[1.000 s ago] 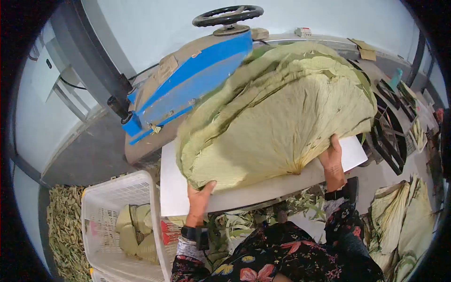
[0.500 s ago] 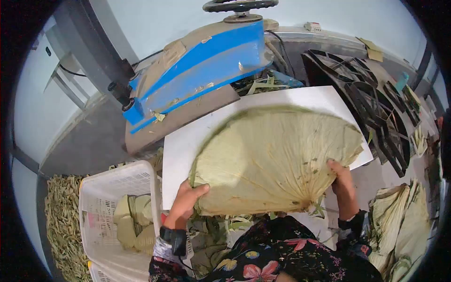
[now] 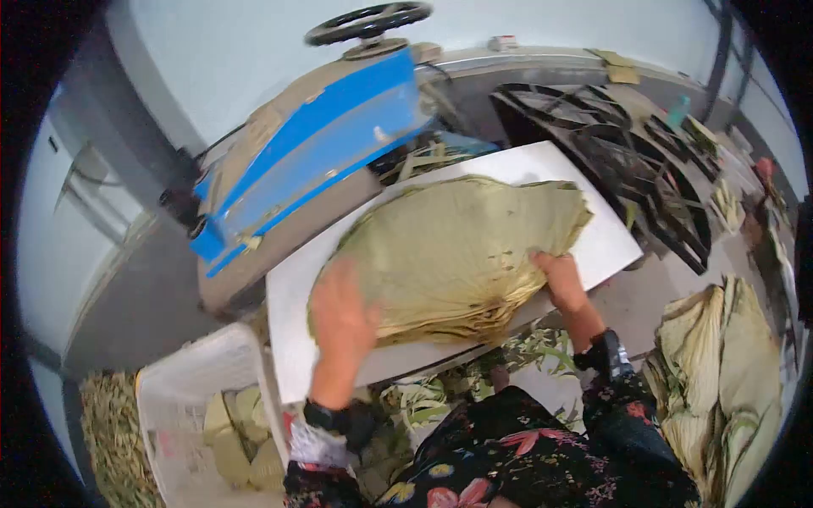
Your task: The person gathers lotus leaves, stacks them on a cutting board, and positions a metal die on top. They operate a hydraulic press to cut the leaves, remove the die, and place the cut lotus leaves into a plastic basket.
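Observation:
A thick stack of large, dried, fan-shaped leaves, which look like folded lotus leaves, lies on a white board. Its layered lower edge faces me. My left hand rests on the left part of the stack, blurred, with its fingers stretched out flat and pointing away from me. At the right side, my right hand holds the edge of the stack, thumb on top and the other fingers hidden beneath.
Behind the board stands a blue press with a black handwheel. Black metal cutting frames lie at the back right. A white basket with cut leaf pieces stands at the left. More folded leaves are piled at the right; leaf scraps lie far left.
The leaf stack has come down flat onto the board. My left hand has shifted from gripping its left edge to lying on top. The view has turned slightly to the right.

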Demonstrator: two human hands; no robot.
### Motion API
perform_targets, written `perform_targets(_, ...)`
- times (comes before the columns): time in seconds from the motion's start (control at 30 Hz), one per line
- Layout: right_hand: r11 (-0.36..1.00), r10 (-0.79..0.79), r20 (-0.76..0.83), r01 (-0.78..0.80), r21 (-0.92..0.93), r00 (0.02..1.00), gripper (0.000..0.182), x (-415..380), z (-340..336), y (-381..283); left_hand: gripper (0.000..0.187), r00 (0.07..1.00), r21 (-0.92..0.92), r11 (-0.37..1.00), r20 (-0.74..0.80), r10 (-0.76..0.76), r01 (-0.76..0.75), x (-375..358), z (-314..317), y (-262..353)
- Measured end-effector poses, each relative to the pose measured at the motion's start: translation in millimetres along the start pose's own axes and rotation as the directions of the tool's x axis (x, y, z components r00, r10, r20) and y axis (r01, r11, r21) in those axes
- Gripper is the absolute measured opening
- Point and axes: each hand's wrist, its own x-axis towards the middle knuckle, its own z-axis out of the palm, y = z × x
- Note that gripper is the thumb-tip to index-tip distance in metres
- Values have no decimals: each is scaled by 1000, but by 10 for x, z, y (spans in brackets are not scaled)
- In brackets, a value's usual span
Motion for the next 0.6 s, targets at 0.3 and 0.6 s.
perform_targets(0.3, 999, 13, -6, -13, -51, 1000, 35, -57, 55, -82, 60, 936, -319, 941, 284, 206, -111, -178, 442, 1133)
perform_targets(0.6, -111, -737, 194, 166, -980, 647, 51, 775, -1572, -1020, 55, 972, -376, 925, 192, 138, -57, -187, 515, 1142)
